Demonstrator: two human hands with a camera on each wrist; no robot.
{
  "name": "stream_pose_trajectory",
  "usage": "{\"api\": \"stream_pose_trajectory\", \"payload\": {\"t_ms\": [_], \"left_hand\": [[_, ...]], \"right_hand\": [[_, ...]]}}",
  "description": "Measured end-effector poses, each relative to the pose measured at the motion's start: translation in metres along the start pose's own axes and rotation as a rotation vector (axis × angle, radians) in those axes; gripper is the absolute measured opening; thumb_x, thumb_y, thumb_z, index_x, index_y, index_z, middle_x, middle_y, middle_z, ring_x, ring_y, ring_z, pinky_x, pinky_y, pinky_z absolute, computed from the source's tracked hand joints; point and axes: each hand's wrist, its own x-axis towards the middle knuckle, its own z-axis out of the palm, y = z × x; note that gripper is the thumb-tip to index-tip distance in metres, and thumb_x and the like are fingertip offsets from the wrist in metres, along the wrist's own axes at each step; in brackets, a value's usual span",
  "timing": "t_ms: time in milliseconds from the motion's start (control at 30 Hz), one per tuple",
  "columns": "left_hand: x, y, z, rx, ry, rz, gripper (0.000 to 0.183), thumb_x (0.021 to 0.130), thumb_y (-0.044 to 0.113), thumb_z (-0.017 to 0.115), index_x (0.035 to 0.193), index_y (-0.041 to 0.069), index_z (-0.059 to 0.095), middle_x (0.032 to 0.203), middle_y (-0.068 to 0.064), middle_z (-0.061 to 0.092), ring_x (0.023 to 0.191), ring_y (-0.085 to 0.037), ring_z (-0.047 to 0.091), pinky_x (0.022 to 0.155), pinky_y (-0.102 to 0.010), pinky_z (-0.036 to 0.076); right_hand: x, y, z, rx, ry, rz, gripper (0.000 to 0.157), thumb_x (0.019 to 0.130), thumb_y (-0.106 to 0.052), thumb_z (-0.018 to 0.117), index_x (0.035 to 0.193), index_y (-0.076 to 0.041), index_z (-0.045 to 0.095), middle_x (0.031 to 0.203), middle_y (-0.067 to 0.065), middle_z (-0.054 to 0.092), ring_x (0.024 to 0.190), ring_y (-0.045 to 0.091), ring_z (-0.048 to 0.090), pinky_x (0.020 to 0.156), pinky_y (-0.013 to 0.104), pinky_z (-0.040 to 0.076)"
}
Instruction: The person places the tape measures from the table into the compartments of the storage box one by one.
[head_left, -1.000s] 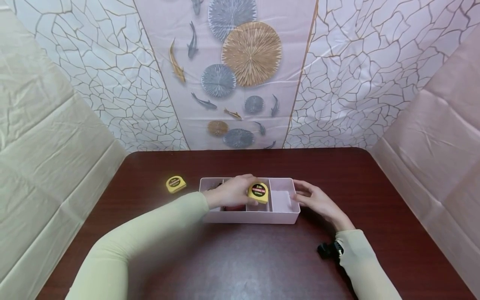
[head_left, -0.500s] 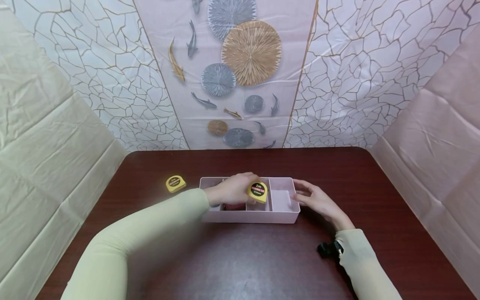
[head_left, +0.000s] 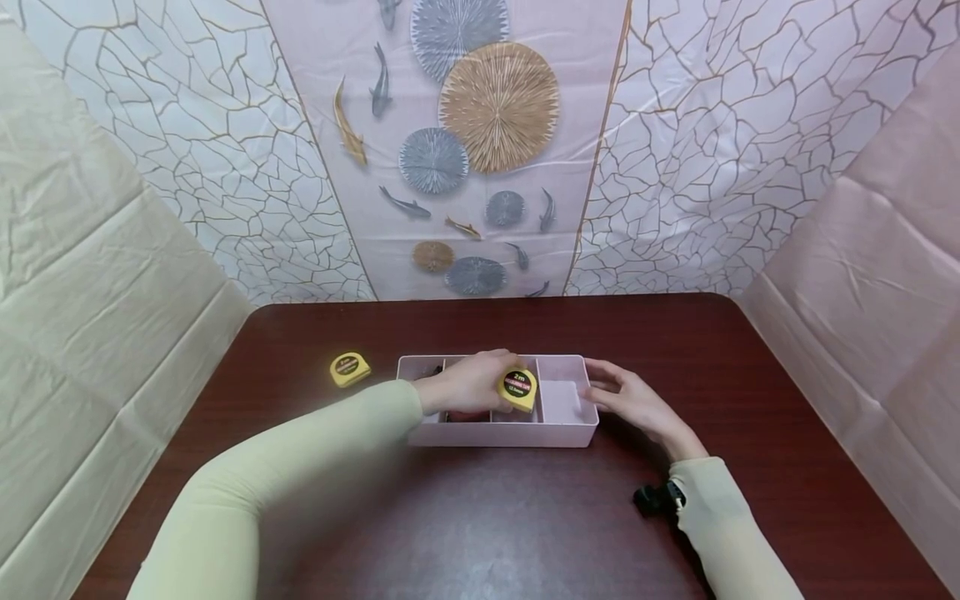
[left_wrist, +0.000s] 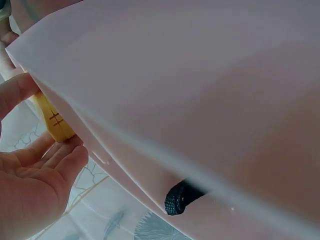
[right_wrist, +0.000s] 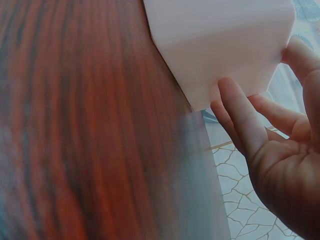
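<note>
My left hand [head_left: 474, 380] reaches over a pale pink divided tray [head_left: 510, 435]. It grips a yellow tape measure [head_left: 519, 390] between thumb and fingers, above the third compartment from the left. In the left wrist view, the tape measure's yellow edge [left_wrist: 56, 119] shows between the fingers, partly behind a tray wall. My right hand [head_left: 637, 406] holds the tray's right end, with one digit at the rim and other fingers against the outer wall [right_wrist: 225, 60]. A second yellow tape measure [head_left: 349, 369] lies on the table left of the tray.
Something reddish [head_left: 467, 416] lies in the second compartment, mostly under my left hand. A black textured item [left_wrist: 176, 200] shows inside the tray. The rightmost compartment's pale floor [head_left: 561, 402] is visible. Patterned cloth [head_left: 480, 167] hangs behind the dark wooden table [head_left: 480, 517].
My left hand and its tape measure have shifted only slightly, dipping a little and tilting. My right hand stays at the tray's end, and the loose tape measure has not moved.
</note>
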Motion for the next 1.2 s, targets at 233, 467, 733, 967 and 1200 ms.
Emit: {"api": "stream_pose_trajectory", "payload": {"t_ms": [233,467,733,967,1200], "left_hand": [[0.0011,0.002,-0.0003,0.004,0.002,-0.003,0.062,0.078,0.019,0.085,0.134,0.006,0.059,0.119,-0.005,0.064,0.099,-0.015,0.059,0.089,-0.028,0.049],[0.0002,0.0044,-0.002,0.004,-0.009,-0.005,0.063,0.08,0.022,0.085,0.135,0.006,0.059,0.117,-0.005,0.065,0.098,-0.015,0.059,0.088,-0.028,0.049],[0.0013,0.0036,-0.0013,-0.001,-0.016,-0.012,0.064,0.081,0.024,0.085,0.136,0.006,0.058,0.117,-0.005,0.065,0.098,-0.015,0.059,0.088,-0.028,0.049],[0.0001,0.0021,0.001,0.0,-0.017,-0.013,0.063,0.081,0.024,0.084,0.136,0.007,0.059,0.118,-0.005,0.065,0.098,-0.014,0.059,0.089,-0.028,0.049],[0.0007,0.0005,0.0026,0.0,-0.019,-0.013,0.064,0.082,0.025,0.084,0.137,0.007,0.058,0.118,-0.005,0.064,0.098,-0.014,0.058,0.089,-0.028,0.049]], "right_hand": [[-0.0009,-0.002,-0.0001,0.015,-0.004,0.0,0.065,0.097,-0.006,0.066,0.152,0.007,0.033,0.148,0.034,0.041,0.132,0.047,0.047,0.088,0.025,0.054],[-0.0004,-0.0015,-0.0009,0.024,-0.005,0.001,0.066,0.097,-0.005,0.066,0.152,0.008,0.033,0.148,0.034,0.04,0.132,0.048,0.046,0.087,0.025,0.054],[0.0006,-0.0013,-0.0022,0.004,0.003,0.011,0.066,0.096,-0.007,0.067,0.152,0.006,0.034,0.149,0.033,0.041,0.133,0.047,0.047,0.087,0.025,0.054],[0.0004,0.0011,-0.0009,0.013,-0.001,-0.004,0.066,0.097,-0.008,0.067,0.152,0.007,0.034,0.148,0.033,0.042,0.132,0.046,0.048,0.087,0.027,0.055],[0.0002,0.0008,-0.0006,0.02,0.003,0.004,0.067,0.096,-0.009,0.068,0.152,0.006,0.035,0.148,0.032,0.042,0.132,0.046,0.047,0.087,0.028,0.055]]}}
